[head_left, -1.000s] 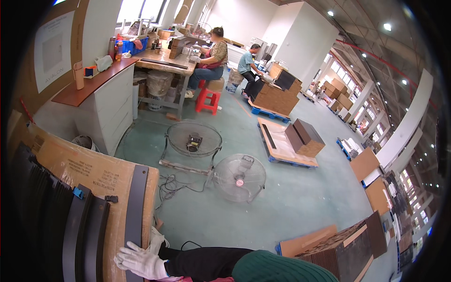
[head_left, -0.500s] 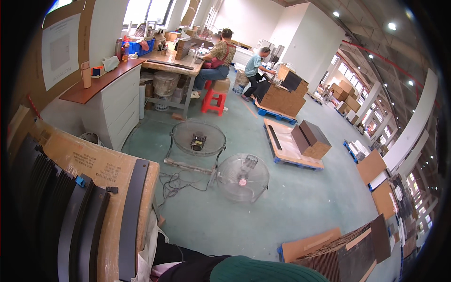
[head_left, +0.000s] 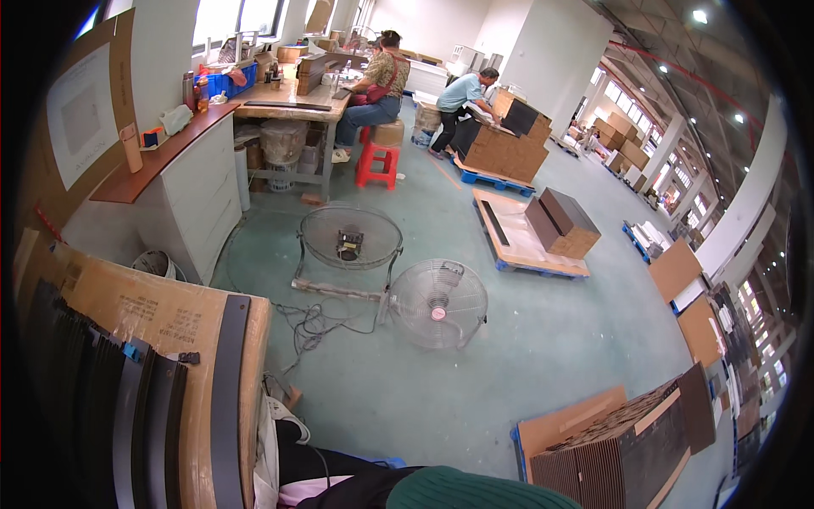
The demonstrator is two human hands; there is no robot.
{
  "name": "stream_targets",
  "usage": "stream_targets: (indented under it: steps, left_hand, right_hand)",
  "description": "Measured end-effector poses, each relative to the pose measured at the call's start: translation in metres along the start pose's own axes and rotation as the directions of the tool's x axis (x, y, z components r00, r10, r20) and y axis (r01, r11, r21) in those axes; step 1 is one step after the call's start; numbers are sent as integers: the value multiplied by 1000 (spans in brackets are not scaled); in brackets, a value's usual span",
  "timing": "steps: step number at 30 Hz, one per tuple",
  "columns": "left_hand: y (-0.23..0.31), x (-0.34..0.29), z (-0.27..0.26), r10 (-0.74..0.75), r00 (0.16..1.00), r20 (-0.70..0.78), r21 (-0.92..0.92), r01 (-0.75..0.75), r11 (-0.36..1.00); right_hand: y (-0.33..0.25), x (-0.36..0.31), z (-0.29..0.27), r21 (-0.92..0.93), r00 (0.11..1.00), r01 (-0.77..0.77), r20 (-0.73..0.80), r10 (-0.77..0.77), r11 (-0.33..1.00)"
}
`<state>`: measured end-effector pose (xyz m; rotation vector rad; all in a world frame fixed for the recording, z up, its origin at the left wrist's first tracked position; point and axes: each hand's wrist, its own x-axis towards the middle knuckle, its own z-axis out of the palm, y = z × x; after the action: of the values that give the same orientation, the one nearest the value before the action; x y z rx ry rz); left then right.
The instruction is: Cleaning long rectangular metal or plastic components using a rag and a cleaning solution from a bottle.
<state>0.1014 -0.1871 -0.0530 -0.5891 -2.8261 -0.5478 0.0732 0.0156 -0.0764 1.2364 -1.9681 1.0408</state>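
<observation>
Neither of my hands shows in the head view. A green ribbed sleeve or garment (head_left: 475, 490) of mine crosses the lower edge, beside dark clothing (head_left: 343, 475). At the left, a cardboard-topped surface (head_left: 161, 314) wrapped in clear film carries several long dark strips (head_left: 93, 399) standing close together. One dark grey strip (head_left: 225, 399) lies apart from them, along the surface's right edge. A small blue clip-like piece (head_left: 131, 351) sits on the row, and a small black piece (head_left: 188, 358) is near it.
Two round caged fans (head_left: 437, 304) stand on the green floor with loose cables (head_left: 314, 327) beside them. Stacked dark panels (head_left: 627, 450) are at the lower right. Farther off are a loaded pallet (head_left: 543, 267), a white drawer cabinet (head_left: 199, 195) and two people (head_left: 386, 81) at work.
My view has shifted slightly, so the surroundings sit farther left and the lower-right panels show more. The far person in light blue has risen from a seated pose and leans over the stack.
</observation>
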Motion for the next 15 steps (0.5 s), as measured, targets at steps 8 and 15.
stream_targets:
  steps: [8,15]
  left_hand:
    - [17,9,-20,-28,1000,1,-134,28,991]
    - [5,0,-10,-92,994,64,-91,97,991]
  right_hand:
    - [53,4,-104,-308,946,-279,76,315,910]
    - [159,-44,-176,-593,800,-478,12,600,648]
